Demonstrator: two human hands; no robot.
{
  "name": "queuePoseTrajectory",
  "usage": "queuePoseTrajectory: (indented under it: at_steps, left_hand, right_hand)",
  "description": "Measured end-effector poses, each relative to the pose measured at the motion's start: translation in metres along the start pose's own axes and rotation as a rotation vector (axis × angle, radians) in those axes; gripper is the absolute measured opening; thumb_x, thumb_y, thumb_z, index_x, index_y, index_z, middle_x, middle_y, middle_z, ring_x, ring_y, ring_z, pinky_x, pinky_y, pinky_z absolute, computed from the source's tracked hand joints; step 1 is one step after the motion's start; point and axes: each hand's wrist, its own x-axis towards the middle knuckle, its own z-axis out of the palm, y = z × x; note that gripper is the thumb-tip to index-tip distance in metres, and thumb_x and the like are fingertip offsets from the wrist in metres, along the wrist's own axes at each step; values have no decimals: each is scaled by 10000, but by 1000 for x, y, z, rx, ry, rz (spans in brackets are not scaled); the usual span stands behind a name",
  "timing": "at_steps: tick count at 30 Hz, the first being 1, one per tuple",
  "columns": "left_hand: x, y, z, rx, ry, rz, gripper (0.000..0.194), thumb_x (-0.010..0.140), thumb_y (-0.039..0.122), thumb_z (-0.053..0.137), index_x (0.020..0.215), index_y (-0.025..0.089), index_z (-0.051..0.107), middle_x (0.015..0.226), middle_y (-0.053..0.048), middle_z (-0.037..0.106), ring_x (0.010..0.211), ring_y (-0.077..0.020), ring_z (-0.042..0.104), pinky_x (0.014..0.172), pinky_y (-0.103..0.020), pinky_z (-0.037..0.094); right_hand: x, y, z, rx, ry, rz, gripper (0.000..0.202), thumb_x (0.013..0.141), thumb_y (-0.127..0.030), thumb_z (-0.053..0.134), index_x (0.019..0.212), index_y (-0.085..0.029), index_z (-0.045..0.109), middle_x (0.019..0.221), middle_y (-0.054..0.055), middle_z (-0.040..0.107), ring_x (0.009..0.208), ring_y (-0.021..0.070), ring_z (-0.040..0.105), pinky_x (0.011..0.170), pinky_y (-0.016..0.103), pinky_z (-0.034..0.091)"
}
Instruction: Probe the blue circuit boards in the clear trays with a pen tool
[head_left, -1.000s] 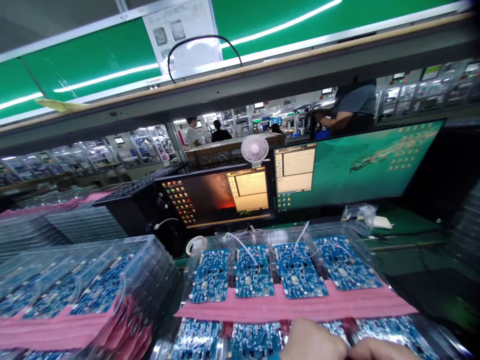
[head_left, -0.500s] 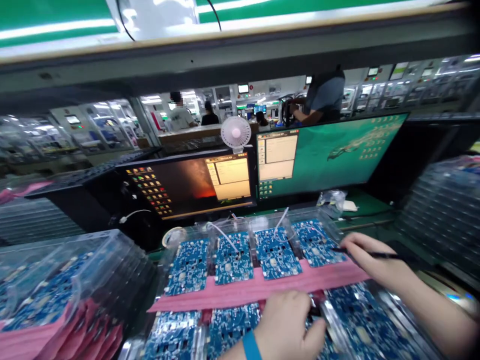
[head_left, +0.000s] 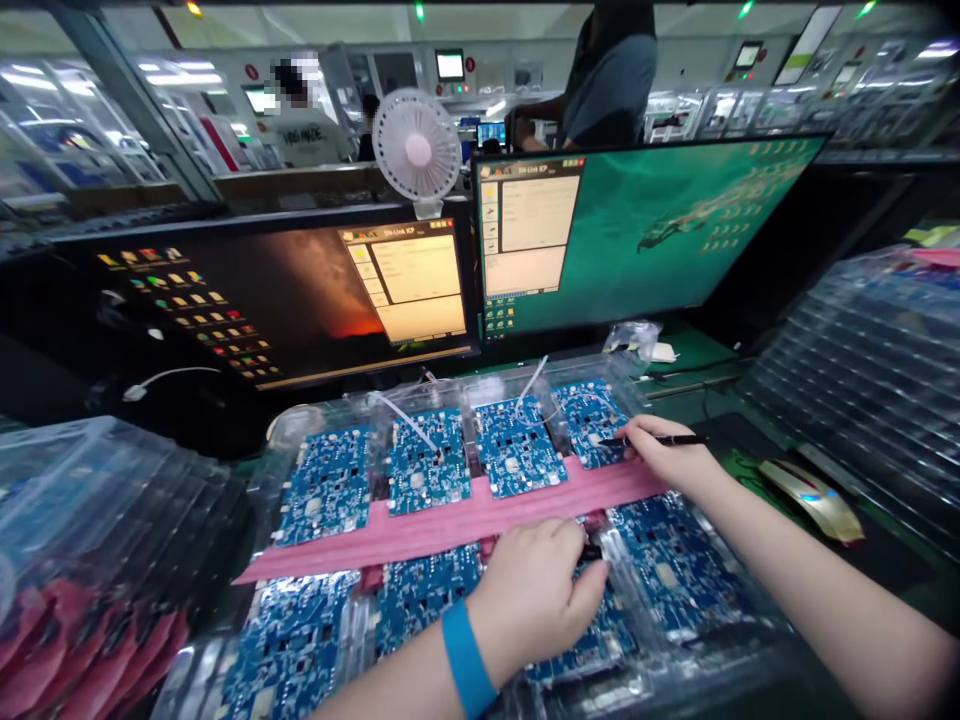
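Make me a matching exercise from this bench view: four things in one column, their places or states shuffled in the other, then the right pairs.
Things
1. Right hand
2. Blue wristband
3. White fan
4. Pink strip

Places or states
A. Lying between two rows of blue boards
B. Holding a black pen
C. At the top edge of the left monitor
D. Around the wrist of the left hand

Right pairs: 1-B; 2-D; 3-C; 4-A

A green bench (head_left: 701,352) bears a clear tray (head_left: 491,388) of circuit boards (head_left: 521,455) and a dark mat (head_left: 885,570)
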Motion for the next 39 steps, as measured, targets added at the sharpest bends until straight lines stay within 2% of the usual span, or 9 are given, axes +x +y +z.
queuePoseTrajectory:
  at_steps: [9,14,16,18,22,26,32,35,39]
  left_hand:
    - [1,0,0,-4,5,16,232,833,331,355,783,160,503,736,-35,544,667,-174,509,571,-283,402]
    - [0,-1,0,-44,43,-22,226,819,344,391,795,162,523,743,-33,559,678,-177,522,578,-284,409]
    - [0,-3,0,-100,77,-63,224,826,343,390,824,166,529,764,-30,574,686,-172,531,585,-280,413]
    - [0,-5,0,-181,116,-104,220,839,333,376,850,175,530,779,-23,590,691,-163,541,596,-274,419]
    - [0,-8,0,-311,212,-155,223,855,325,354,926,189,516,846,-26,605,760,-165,553,658,-287,434]
    - [-1,-8,1,-349,254,-197,245,863,325,330,971,172,489,892,-52,598,793,-177,549,677,-307,437]
    - [-1,-7,1,-303,237,-141,206,854,296,369,944,185,517,879,-36,596,809,-173,541,699,-304,434]
    - [-1,-6,0,-231,208,-85,188,836,287,411,933,191,540,851,-26,598,782,-171,541,681,-296,438]
    - [0,-6,0,-193,193,-5,220,829,277,430,1013,212,532,878,-21,600,803,-172,549,705,-302,440]
  right_hand:
    - [-2,-6,3,-73,14,-11,216,762,-300,422,680,-191,589,641,-23,577,617,137,532,518,199,381]
    - [-16,-22,-9,-87,125,-35,196,764,-298,437,710,-200,598,658,-18,565,644,143,525,546,208,377]
    - [-31,-34,-16,19,173,-27,200,773,-308,447,749,-193,609,668,-2,567,649,148,529,553,207,392]
    - [-50,-47,-19,257,194,-28,211,783,-321,463,771,-175,615,666,21,564,633,155,527,552,212,411]
    - [-82,-65,-9,784,87,-77,217,783,-333,509,727,-151,611,630,39,537,529,142,491,483,222,417]
    - [-87,-68,8,986,36,-36,234,774,-344,535,692,-142,619,526,29,500,470,132,464,428,209,386]
    - [-84,-63,20,976,-12,22,264,788,-373,534,702,-136,612,542,24,503,499,129,463,462,210,382]
    - [-86,-62,25,851,-104,20,298,823,-400,481,729,-139,589,565,19,509,526,132,469,501,218,387]
    - [-86,-61,35,717,-234,-23,357,870,-464,360,903,-159,543,607,-1,483,548,130,462,523,224,390]
